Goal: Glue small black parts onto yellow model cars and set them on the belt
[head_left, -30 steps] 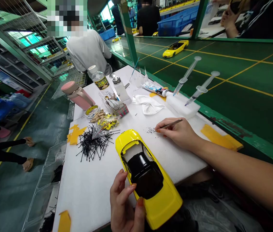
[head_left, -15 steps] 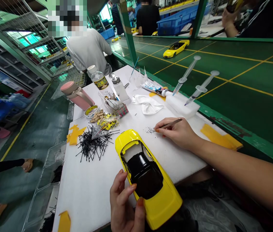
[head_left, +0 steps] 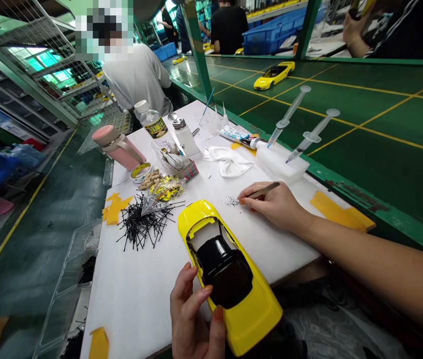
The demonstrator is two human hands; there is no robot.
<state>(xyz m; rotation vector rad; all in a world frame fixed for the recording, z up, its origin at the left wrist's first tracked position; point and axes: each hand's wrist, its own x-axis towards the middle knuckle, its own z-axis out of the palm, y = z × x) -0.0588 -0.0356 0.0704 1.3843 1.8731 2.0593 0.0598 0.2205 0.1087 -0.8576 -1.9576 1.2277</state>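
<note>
The right hand (head_left: 282, 209) pinches tweezers (head_left: 267, 190) at tiny black bits (head_left: 231, 201), which lie loose. The left hand (head_left: 192, 319) steadies a yellow car body (head_left: 254, 319) at the table's near edge; its black top (head_left: 230, 279) looks seated. Black pins (head_left: 140, 224) lie left on the white table (head_left: 132, 294). Beyond, right, a green bench (head_left: 391, 174) bears another car (head_left: 275, 76); a person (head_left: 136, 75) sits far left.

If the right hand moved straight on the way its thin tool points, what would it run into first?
Most likely the tiny black bits, just ahead of the tip of the thin tool in the right hand; whether the tip already touches any is too small to tell.
</note>
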